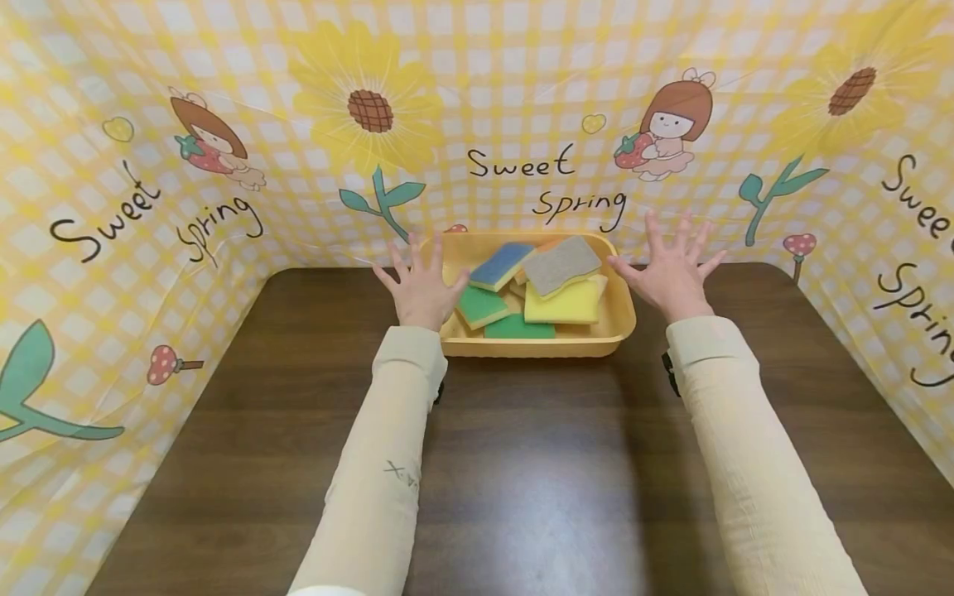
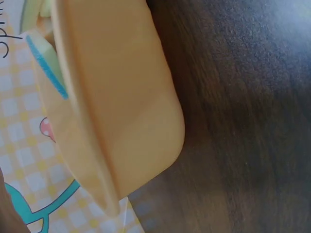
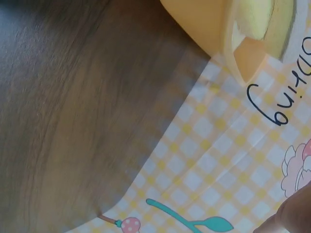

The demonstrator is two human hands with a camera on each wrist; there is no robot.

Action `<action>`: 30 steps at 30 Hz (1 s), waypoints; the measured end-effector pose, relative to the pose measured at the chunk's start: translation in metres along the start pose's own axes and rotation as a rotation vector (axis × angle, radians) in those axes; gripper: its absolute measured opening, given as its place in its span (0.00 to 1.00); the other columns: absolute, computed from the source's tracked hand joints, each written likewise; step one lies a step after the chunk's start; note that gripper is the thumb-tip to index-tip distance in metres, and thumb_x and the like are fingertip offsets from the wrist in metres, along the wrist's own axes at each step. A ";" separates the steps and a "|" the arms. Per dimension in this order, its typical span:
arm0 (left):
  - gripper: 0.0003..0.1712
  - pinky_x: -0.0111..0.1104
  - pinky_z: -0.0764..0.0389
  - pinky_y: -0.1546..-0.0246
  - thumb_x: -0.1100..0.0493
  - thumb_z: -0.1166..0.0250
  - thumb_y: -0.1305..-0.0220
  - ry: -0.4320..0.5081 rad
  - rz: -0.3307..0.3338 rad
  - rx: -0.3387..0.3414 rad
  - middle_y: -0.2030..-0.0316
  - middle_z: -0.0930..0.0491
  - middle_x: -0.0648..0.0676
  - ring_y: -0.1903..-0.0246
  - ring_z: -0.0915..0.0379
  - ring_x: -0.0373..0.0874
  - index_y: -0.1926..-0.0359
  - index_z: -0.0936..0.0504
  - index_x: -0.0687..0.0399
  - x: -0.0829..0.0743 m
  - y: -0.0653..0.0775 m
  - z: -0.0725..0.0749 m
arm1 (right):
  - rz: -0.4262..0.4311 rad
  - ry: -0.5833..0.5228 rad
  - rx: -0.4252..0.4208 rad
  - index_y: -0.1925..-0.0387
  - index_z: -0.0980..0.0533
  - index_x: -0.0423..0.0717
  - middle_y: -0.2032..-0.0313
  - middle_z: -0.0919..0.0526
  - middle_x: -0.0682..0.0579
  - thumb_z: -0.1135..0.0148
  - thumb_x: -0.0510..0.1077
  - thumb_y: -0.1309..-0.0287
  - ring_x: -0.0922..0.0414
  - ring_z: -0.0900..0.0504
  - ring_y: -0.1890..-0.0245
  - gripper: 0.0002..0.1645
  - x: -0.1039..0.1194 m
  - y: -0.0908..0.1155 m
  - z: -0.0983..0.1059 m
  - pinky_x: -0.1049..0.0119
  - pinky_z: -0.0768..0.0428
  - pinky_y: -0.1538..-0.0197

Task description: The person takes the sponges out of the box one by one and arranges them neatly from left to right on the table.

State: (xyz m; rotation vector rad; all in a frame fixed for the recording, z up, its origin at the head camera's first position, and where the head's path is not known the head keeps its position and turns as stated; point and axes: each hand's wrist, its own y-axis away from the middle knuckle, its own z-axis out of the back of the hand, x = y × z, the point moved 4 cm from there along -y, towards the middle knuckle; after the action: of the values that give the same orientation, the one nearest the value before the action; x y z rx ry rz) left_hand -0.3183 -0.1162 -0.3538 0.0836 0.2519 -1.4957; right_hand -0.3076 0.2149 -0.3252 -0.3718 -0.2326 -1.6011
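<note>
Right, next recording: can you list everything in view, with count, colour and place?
Rectangular plastic basin: 1, yellow-orange, at the table's far edge
Blue-faced block sponge: 1, blue and cream, back left in the basin
Grey-faced sponge: 1, grey, back right, atop others
Yellow sponge: 1, yellow, front right
Green sponges: 2, green, left and front; further pieces partly hidden, uncountable
Wood-grain table: 1, dark brown, beneath the basin
Checked cloth with printed sunflowers: cream and yellow, behind and at both sides; sheet count unclear
Sleeves: 2, cream, on both arms
Left hand: 1, bare, fingers spread, by the basin's left end
Right hand: 1, bare, fingers spread, by its right end
</note>
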 end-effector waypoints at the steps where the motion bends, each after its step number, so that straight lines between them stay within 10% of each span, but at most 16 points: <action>1: 0.43 0.67 0.68 0.35 0.29 0.60 0.34 0.003 -0.002 -0.001 0.24 0.69 0.57 0.26 0.78 0.64 0.25 0.64 0.33 0.000 0.000 0.000 | -0.001 -0.007 0.002 0.26 0.70 0.63 0.29 0.85 0.38 0.60 0.81 0.46 0.31 0.84 0.31 0.58 0.000 0.000 -0.001 0.23 0.74 0.41; 10: 0.43 0.67 0.65 0.35 0.28 0.60 0.34 0.015 0.002 0.003 0.24 0.67 0.56 0.26 0.76 0.64 0.25 0.62 0.35 -0.003 -0.003 -0.001 | -0.029 -0.023 0.028 0.25 0.67 0.60 0.28 0.77 0.34 0.56 0.77 0.43 0.28 0.79 0.31 0.56 -0.009 -0.002 -0.012 0.23 0.70 0.39; 15: 0.43 0.62 0.60 0.31 0.29 0.62 0.33 0.006 0.063 -0.015 0.24 0.65 0.61 0.26 0.70 0.65 0.24 0.61 0.40 0.002 -0.005 0.000 | -0.058 -0.064 -0.005 0.26 0.54 0.45 0.29 0.54 0.29 0.64 0.70 0.34 0.28 0.53 0.31 0.47 -0.013 -0.004 -0.018 0.32 0.49 0.35; 21: 0.40 0.50 0.41 0.34 0.37 0.65 0.28 0.036 0.223 -0.047 0.35 0.38 0.69 0.35 0.42 0.63 0.31 0.43 0.64 0.013 -0.008 -0.005 | -0.159 -0.168 -0.006 0.46 0.31 0.32 0.49 0.25 0.31 0.69 0.55 0.28 0.36 0.25 0.51 0.32 -0.013 -0.006 -0.032 0.43 0.27 0.49; 30: 0.29 0.47 0.22 0.53 0.48 0.61 0.24 -0.013 0.224 0.050 0.49 0.28 0.68 0.49 0.27 0.60 0.42 0.33 0.72 0.031 -0.008 -0.028 | -0.258 -0.156 0.138 0.47 0.33 0.30 0.50 0.24 0.29 0.66 0.53 0.27 0.35 0.24 0.49 0.30 -0.019 -0.001 -0.065 0.44 0.26 0.50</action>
State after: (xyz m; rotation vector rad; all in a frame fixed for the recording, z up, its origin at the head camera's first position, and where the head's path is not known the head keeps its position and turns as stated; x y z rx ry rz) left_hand -0.3275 -0.1414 -0.3874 0.1379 0.1886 -1.2793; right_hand -0.3145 0.2079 -0.3925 -0.3711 -0.5250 -1.7984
